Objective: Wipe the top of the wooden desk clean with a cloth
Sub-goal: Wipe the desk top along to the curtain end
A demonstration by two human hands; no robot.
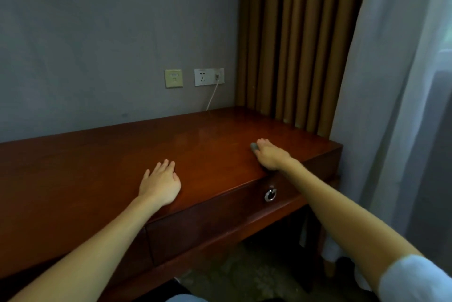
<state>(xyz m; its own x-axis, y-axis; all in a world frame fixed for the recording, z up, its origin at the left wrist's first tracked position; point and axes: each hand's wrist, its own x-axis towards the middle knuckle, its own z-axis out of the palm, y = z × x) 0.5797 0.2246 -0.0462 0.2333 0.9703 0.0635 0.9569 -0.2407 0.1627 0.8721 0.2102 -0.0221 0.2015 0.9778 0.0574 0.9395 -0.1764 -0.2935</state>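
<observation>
Dark wooden tabletop [208, 145] against a grey wall [97, 44]: right hand [270, 156] presses flat on a small grey cloth [254, 147] toward the right end, left hand [160, 183] rests spread by the near edge. Left stretch likely unwiped.

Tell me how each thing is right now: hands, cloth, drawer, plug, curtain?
Left hand: flat on the desk, holding nothing.
Right hand: pressing the cloth onto the desk.
Cloth: grey, mostly hidden under the right hand.
Drawer: shut.
Plug: in the wall socket.
Brown curtain: hanging in folds.
</observation>
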